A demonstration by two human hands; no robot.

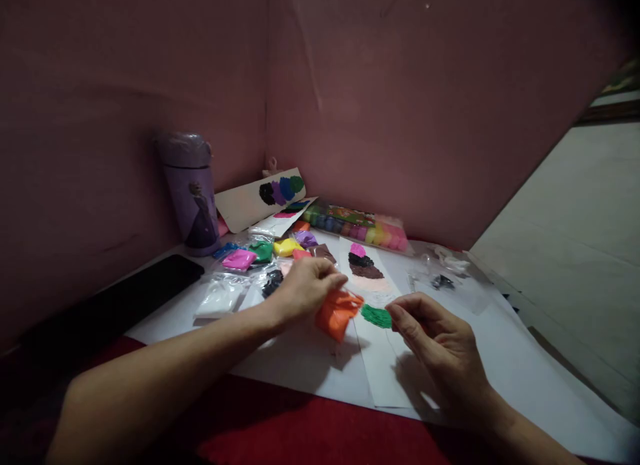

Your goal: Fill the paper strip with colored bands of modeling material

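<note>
While pink walls (400, 118) filled the upper frame, a white sheet (510, 358) lay across the middle and right; red cloth (290, 425), along the bottom edge; dark flat slab (160, 285), at left; paper strip (385, 385), centre to lower centre, bearing a column of coloured patches; purple tumbler (187, 178), upright, left of centre; right hand (443, 342), lower right of centre, thumb and fingertips at the green patch's right end, anything between them untellable; left hand (305, 285), centre, well apart from the right, clamped on the orange packet; long pack of coloured pieces (345, 225), behind the strip; orange packet (336, 315), centre, hanging over the strip's left edge; white packet (220, 298), left of centre; yellow packet (287, 247), behind the left hand; green patch (376, 316), on the strip.
</note>
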